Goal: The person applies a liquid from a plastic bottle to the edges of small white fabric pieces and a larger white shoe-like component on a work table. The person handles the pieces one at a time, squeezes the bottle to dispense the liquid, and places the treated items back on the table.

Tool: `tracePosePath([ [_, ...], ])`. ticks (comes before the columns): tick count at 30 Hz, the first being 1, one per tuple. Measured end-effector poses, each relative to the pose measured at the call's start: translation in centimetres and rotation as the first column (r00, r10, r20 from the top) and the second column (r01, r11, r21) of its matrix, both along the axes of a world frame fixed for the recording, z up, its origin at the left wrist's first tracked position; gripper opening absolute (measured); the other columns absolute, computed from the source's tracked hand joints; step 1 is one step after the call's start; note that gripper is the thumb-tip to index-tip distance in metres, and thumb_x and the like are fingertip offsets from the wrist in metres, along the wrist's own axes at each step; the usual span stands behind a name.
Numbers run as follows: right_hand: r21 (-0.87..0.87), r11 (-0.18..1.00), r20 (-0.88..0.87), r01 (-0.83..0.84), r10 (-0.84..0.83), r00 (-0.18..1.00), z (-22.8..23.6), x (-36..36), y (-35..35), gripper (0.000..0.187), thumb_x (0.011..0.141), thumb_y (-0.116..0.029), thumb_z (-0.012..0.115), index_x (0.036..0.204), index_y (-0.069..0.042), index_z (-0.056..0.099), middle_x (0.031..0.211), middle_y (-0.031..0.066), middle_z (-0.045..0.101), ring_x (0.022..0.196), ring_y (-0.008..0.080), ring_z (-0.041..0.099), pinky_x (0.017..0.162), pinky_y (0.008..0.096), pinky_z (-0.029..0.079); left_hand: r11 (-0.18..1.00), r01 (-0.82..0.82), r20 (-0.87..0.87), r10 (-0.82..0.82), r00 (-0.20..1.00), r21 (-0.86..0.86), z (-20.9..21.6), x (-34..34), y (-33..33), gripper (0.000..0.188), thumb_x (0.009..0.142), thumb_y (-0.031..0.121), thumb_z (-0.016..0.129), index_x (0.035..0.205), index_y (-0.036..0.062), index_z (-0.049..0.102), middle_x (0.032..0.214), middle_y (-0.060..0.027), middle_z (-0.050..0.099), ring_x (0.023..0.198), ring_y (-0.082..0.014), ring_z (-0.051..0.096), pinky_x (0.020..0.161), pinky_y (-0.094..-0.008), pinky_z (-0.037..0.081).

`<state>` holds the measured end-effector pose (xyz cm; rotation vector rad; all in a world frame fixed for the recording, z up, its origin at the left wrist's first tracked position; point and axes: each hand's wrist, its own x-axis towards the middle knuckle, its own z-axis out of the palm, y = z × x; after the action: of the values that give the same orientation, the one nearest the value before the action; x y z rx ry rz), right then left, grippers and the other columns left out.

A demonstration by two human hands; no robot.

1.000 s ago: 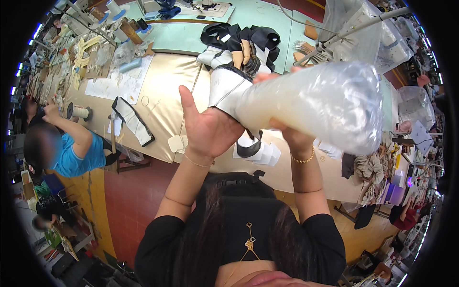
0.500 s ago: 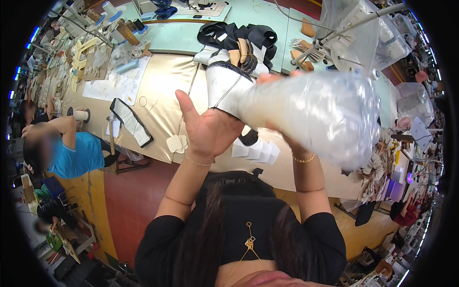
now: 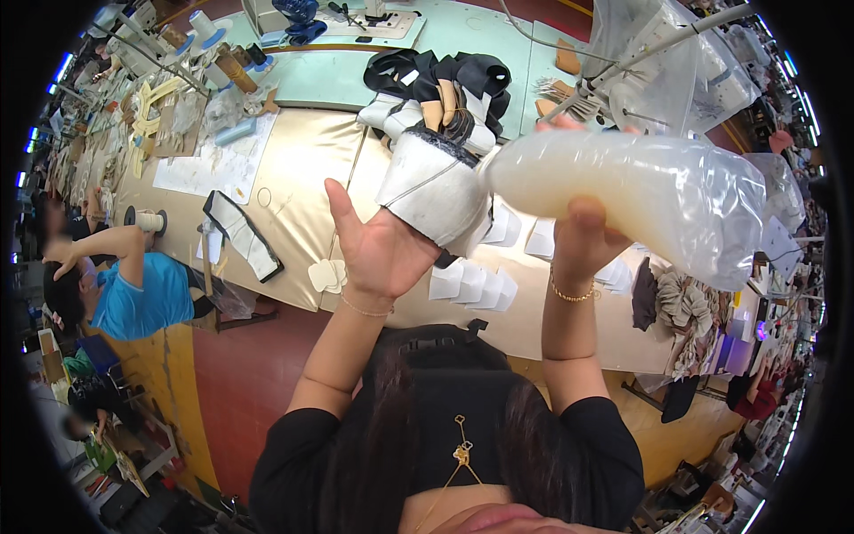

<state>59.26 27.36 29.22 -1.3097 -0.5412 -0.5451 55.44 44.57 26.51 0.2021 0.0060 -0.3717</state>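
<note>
My right hand grips a large translucent plastic bottle, with the thumb in front and the fingertips showing behind. The bottle lies nearly sideways, its narrow end pointing left; pale cloudy contents show through it. On my left hand rests a white sewn piece that looks like a shoe upper, with a dark fuzzy edge and a seam line. The left thumb stands out to the side; the other fingers are hidden by the upper. The bottle's narrow end is at the upper's right side; whether they touch, I cannot tell.
Stacked white and black pieces lie beyond my hands. White cut pieces overlap on the table, and another white piece with black edging lies left. A person in a blue top sits at left.
The bottle has swung to the right and levelled out, and its blur has gone. The shoe upper has turned and shows more of its white face. My left hand has hardly moved.
</note>
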Motion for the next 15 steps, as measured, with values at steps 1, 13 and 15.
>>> tracePosePath([
  [1, 0.002, 0.996, 0.035, -0.085, 0.085, 0.996, -0.1, 0.2, 0.0, 0.063, 0.078, -0.026, 0.067, 0.12, 0.007, 0.035, 0.107, 0.0293, 0.054, 0.094, 0.0363, 0.058, 0.084, 0.0464, 0.047, 1.0, 0.008, 0.008, -0.008, 1.0, 0.006, 0.0, 0.0, 0.0, 0.11, 0.067, 0.084, 0.022, 0.138, 0.0009, 0.016, 0.143, -0.0133, 0.02, 0.132, -0.0286, 0.021, 0.108, -0.0429, 0.013],
  [13, -0.147, 0.97, -0.077, 0.193, -0.206, 0.976, 1.2, 0.7, -0.6, 0.056, 0.081, -0.029, 0.063, 0.113, 0.011, 0.04, 0.105, 0.031, 0.054, 0.094, 0.0433, 0.057, 0.082, 0.0513, 0.047, 0.996, -0.049, 0.052, 0.045, 0.998, 0.069, -0.5, -0.4, -0.1, 0.114, 0.063, 0.087, 0.023, 0.139, 0.0015, 0.015, 0.144, -0.0121, 0.019, 0.132, -0.0286, 0.019, 0.107, -0.0436, 0.015],
  [15, -0.049, 0.985, -0.067, 0.165, -0.168, 0.983, 0.9, 1.2, -0.7, 0.062, 0.08, -0.029, 0.065, 0.119, 0.007, 0.034, 0.105, 0.0316, 0.053, 0.093, 0.0436, 0.057, 0.08, 0.052, 0.047, 0.994, -0.057, 0.073, 0.049, 0.996, 0.098, -0.7, -0.5, -0.1, 0.115, 0.062, 0.087, 0.023, 0.139, 0.0016, 0.014, 0.144, -0.012, 0.019, 0.132, -0.0286, 0.019, 0.107, -0.0436, 0.014],
])
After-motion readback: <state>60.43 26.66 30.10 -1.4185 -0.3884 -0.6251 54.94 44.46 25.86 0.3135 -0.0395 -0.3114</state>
